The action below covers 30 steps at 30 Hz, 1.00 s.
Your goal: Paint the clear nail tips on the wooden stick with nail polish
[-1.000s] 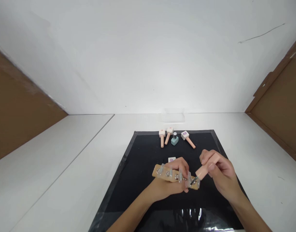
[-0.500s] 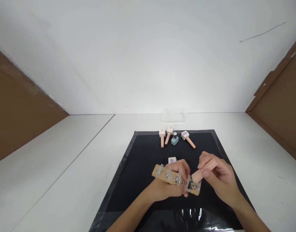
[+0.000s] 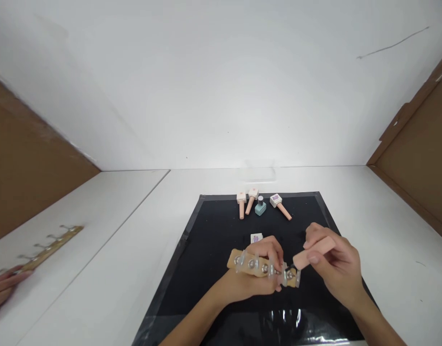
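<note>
Two things are gripped: the flat tan strip (image 3: 246, 266) with clear plastic tips (image 3: 241, 261) in left hand (image 3: 250, 282), pale-pink cylindrical brush cap (image 3: 323, 246) in right hand (image 3: 341, 270). Light strokes seem best.

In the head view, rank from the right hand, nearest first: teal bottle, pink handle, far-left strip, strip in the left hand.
1. Pink handle, in the right hand.
2. Strip in the left hand, left of the handle.
3. Teal bottle, back on the mat.
4. Far-left strip, in another person's hand.
</note>
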Each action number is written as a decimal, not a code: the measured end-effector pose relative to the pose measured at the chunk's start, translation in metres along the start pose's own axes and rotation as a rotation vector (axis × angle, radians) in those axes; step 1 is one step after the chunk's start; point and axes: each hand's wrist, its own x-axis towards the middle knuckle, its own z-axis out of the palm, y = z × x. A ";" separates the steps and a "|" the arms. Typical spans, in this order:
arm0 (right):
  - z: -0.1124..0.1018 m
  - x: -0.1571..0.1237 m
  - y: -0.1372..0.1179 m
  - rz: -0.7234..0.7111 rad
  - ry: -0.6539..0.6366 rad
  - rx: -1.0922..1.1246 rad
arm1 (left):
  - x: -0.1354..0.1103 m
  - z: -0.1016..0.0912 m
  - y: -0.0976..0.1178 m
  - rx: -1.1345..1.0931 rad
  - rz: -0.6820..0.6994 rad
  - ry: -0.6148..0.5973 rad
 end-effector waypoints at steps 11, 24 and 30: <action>-0.001 0.001 0.000 -0.020 -0.044 -0.051 | 0.001 0.002 0.006 0.170 0.047 0.013; -0.003 0.004 -0.004 -0.074 -0.182 -0.092 | 0.001 0.002 0.003 0.328 0.097 -0.008; -0.002 0.006 -0.006 -0.100 -0.112 -0.266 | 0.001 0.003 0.003 0.318 0.101 -0.027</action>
